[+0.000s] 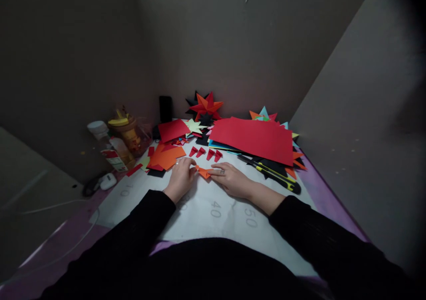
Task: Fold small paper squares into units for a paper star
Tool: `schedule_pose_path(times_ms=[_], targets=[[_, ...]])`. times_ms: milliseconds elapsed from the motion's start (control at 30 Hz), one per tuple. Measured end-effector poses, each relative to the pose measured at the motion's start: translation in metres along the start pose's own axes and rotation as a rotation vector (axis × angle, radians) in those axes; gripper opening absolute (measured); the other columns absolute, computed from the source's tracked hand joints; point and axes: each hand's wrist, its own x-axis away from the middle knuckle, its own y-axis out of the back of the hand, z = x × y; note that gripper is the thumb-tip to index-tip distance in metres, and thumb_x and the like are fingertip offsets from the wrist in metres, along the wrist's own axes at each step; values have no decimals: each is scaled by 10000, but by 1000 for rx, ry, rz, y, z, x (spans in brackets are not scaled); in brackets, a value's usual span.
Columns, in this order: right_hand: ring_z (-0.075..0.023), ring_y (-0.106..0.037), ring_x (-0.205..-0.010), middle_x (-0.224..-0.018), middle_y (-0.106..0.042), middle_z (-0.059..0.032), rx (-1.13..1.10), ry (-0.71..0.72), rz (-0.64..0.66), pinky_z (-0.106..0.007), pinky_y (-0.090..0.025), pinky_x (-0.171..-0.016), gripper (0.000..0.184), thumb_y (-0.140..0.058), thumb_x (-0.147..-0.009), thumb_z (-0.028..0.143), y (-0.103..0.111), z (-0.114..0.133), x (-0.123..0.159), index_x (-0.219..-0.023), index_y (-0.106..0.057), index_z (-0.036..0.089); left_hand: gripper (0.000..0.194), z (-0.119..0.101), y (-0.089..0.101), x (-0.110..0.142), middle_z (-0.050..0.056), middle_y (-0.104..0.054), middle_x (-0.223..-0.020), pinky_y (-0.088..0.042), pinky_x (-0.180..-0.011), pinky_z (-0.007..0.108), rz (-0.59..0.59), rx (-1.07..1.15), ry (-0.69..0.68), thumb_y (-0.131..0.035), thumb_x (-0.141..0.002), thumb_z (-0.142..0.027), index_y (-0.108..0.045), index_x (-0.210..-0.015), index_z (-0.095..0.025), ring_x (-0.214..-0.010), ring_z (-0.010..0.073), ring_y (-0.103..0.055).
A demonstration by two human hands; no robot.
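Observation:
A small piece of folded orange paper point(204, 172) lies low on the white sheet between my two hands. My left hand point(181, 175), with a ring on one finger, has its fingers curled at the paper's left corner. From the other side, my right hand point(233, 181) presses its fingers together on the right end of the paper; it also wears a ring. The fingertips cover both ends of the fold. Just beyond sit several small folded red paper pieces point(210, 154) in a row.
A stack of red paper point(254, 138) lies at the back right, a black-and-yellow cutting tool point(282, 180) before it. Orange sheets point(166, 158) lie left. Paper stars point(206, 107) lean against the wall. A white-capped bottle point(115, 151) and earbuds case point(108, 181) stand far left.

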Motion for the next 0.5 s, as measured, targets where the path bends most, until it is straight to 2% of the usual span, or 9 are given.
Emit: schedule_pose_path(times_ms=[67, 133, 200, 267, 367, 433, 500], targets=[[-272, -540, -1160, -1156, -684, -74, 43, 5, -84, -472, -439, -922, 284, -489, -902, 130, 1, 1, -1, -1120, -655, 204, 152, -8, 5, 1, 99, -634, -975, -433, -840, 374, -25, 46, -125, -480, -882, -179, -566, -1007, -160, -932, 230, -551], [-259, -558, -1128, -1120, -695, -72, 67, 13, -138, -467, -440, -913, 272, -472, -917, 135, 3, 3, -2, -1105, -656, 205, 200, -15, 7, 3, 103, -644, -994, -438, -829, 377, 32, 34, -244, -553, -867, -262, -580, -1037, -161, -933, 238, -558], [-252, -567, -1105, -1089, -701, -77, 49, 29, -158, -463, -438, -914, 258, -478, -912, 133, 6, 6, -4, -1082, -660, 203, 197, -19, 7, 4, 98, -657, -937, -442, -791, 374, 77, -16, -316, -598, -846, -308, -616, -981, -165, -893, 243, -564], [-250, -579, -1074, -1056, -705, -83, -21, 37, -178, -463, -442, -908, 243, -504, -887, 130, 9, 9, -6, -1054, -664, 204, 135, -21, 4, 5, 84, -662, -845, -442, -754, 357, 69, -16, -331, -563, -871, -277, -640, -894, -169, -833, 227, -570], [-232, -589, -1051, -1078, -684, -86, -244, -66, -263, -450, -455, -909, 298, -520, -837, 108, 11, 15, -9, -1089, -635, 218, 119, -20, 0, 5, 58, -669, -801, -450, -701, 308, 3, 200, -212, -538, -877, -224, -643, -853, -173, -750, 177, -581], [-215, -590, -1050, -1129, -650, -88, -446, -268, -332, -419, -477, -890, 363, -542, -811, 123, 10, 18, -12, -1156, -584, 228, 76, -21, 0, 4, 39, -666, -787, -448, -638, 267, -25, 432, -17, -581, -844, -230, -627, -843, -170, -686, 145, -579], [-206, -606, -1004, -1119, -637, -88, -665, -487, -356, -369, -506, -818, 400, -598, -787, 181, 8, 20, -15, -1181, -547, 222, 84, -24, 1, 2, 20, -649, -738, -434, -587, 239, 1, 646, 183, -629, -800, -239, -600, -815, -162, -638, 126, -572]])
